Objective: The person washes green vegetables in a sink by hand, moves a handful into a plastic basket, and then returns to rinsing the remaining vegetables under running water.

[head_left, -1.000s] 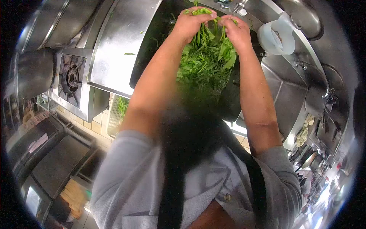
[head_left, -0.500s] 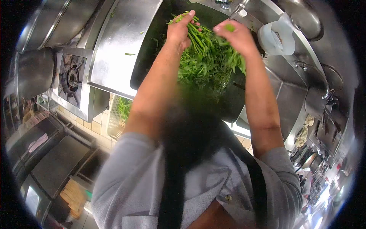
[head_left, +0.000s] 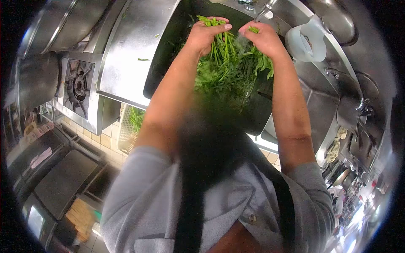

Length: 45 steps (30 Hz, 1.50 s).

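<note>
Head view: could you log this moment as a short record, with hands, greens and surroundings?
Left hand: gripping a bunch of leafy stems
Right hand: gripping a smaller leafy bunch
Sink: dark basin, more greens inside
Counter: metal, stray green piece on it
Basket: pale, perforated, holding greens
Container: translucent, beside right hand

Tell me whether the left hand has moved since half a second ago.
Yes: the left hand has shifted slightly rightward in the picture, closer to the fixed faucet.
</note>
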Motion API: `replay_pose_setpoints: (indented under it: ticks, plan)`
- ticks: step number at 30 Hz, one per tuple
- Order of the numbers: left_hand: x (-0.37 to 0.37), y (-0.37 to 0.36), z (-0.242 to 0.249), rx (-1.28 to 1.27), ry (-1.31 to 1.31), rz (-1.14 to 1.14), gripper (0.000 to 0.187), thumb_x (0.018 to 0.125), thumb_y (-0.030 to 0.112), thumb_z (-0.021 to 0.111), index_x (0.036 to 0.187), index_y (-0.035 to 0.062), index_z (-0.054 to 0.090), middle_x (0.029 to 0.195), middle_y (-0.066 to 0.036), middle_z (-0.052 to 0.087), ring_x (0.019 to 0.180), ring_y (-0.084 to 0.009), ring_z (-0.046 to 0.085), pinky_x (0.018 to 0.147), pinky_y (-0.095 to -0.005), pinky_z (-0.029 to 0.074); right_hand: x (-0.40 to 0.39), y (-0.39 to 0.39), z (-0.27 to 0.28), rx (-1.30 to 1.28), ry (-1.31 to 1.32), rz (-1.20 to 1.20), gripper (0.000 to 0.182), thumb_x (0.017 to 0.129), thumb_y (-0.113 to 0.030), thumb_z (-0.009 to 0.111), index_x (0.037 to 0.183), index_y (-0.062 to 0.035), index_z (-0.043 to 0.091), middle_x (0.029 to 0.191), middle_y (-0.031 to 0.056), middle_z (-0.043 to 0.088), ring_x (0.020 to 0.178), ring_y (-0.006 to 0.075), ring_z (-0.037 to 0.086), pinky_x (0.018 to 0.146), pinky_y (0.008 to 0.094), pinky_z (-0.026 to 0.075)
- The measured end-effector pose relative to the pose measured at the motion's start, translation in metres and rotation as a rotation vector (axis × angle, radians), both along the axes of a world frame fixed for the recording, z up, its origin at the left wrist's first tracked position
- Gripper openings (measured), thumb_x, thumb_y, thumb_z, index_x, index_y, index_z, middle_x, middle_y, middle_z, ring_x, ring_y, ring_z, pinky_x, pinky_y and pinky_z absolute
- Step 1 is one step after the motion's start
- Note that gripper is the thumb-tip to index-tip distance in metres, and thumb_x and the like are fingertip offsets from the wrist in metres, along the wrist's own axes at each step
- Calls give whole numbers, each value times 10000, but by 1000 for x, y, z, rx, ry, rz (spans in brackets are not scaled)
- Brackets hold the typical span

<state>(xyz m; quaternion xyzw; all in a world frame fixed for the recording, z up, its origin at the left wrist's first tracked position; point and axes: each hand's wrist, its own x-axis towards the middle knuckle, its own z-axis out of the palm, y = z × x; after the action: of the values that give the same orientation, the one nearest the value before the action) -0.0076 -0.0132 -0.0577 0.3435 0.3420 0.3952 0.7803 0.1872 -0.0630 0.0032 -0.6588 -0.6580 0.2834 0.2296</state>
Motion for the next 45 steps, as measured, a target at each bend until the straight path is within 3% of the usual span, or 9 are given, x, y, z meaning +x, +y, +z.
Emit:
replay_pose_setpoints:
  ticks: [14,20,23,25,29,32,33,41,45]
  plan:
    - [23,-14,20,224,206,244,179,742,47,798,828,20,644,797,-37,641,714,-122,569,628,-292,460,-40,-7,-40,178,-252,-211,325,787,-356,630,999,-119,697,964,178,675,934,391,624,846,453,498]
    - [17,-19,22,85,176,291,167,759,36,779,820,32,623,797,-38,645,739,-128,585,711,-300,464,-18,2,-40,31,581,-622,293,778,-248,627,888,19,671,827,127,665,764,208,631,720,350,504]
    - [5,-9,3,54,85,386,181,762,35,775,828,41,606,804,-43,649,774,-144,596,788,-318,456,15,3,-37,51,1224,-572,205,857,-169,581,942,14,618,839,126,645,708,236,622,707,377,539]
    - [-2,-11,15,-12,139,425,197,764,41,775,830,50,590,813,-54,652,809,-154,606,845,-336,442,28,1,-29,35,1312,-573,186,895,-165,561,961,7,589,844,124,649,702,242,621,710,392,554]
    - [7,-10,17,-37,115,375,214,757,13,774,850,43,583,815,-69,652,712,-175,616,688,-316,477,19,0,-11,-33,840,-439,272,881,-281,613,912,-11,631,930,134,690,791,230,653,749,390,526]
    - [20,-16,30,-9,122,361,199,754,1,774,834,32,594,796,-67,646,670,-170,607,596,-305,461,-7,-2,-19,109,73,-78,326,809,-359,657,1021,-114,686,943,166,684,840,315,662,773,384,507]
    - [24,-17,29,-9,123,360,199,754,1,774,834,32,594,796,-67,646,670,-170,607,596,-305,461,-19,-2,-24,120,35,-90,310,818,-362,638,1008,-122,686,977,192,668,908,384,634,805,422,501]
    - [37,-17,12,4,40,371,172,747,2,784,760,12,613,749,-56,640,642,-140,587,569,-294,461,-39,-4,-42,324,-231,-112,293,802,-308,621,1004,-105,684,1020,177,655,957,374,613,840,449,493]
    - [39,-18,10,33,114,341,222,770,115,787,893,-4,645,845,-75,671,724,-173,623,639,-330,506,-39,0,-52,271,-29,-279,321,804,-301,627,1009,-60,680,963,186,661,910,353,633,813,433,492]
